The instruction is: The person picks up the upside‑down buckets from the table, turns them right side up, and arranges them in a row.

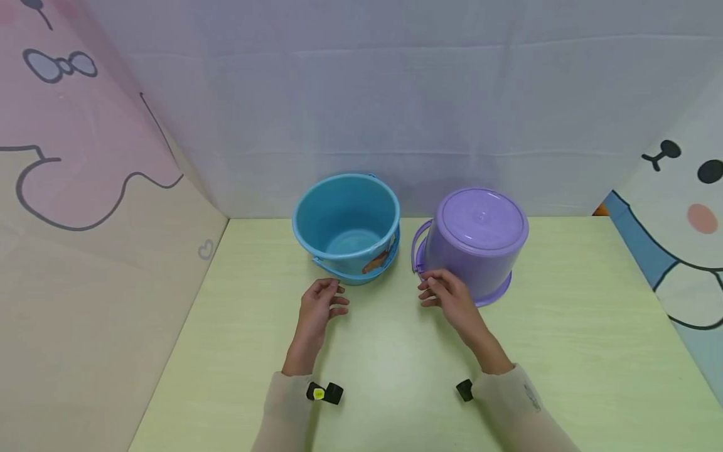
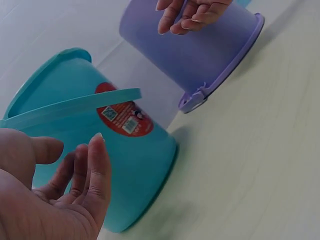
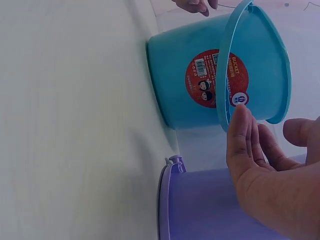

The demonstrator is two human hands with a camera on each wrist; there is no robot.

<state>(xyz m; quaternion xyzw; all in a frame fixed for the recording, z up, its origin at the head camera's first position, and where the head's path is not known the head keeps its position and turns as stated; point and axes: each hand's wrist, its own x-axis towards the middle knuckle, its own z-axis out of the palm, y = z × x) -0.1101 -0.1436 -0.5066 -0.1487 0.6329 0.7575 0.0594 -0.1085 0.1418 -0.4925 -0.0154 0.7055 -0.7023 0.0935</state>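
Note:
A blue bucket (image 1: 339, 251) stands upright on the table, its handle (image 2: 75, 107) hanging down over the near side. A red label (image 2: 125, 111) shows on its wall. To its right a purple bucket (image 1: 480, 220) stands upside down, with its handle (image 1: 416, 248) out at the left. Just in front of the blue bucket is my left hand (image 1: 322, 304), fingers loosely bent and holding nothing. My right hand (image 1: 449, 298) hovers at the near left side of the purple bucket, its fingers relaxed around nothing. Whether it touches the purple bucket I cannot tell.
The pale yellow-green table (image 1: 384, 389) reaches back to a whitish cloth wall (image 1: 361, 107). Panels printed with cartoon figures stand along the left side (image 1: 101, 282) and right side (image 1: 678, 251). A narrow gap separates the two buckets.

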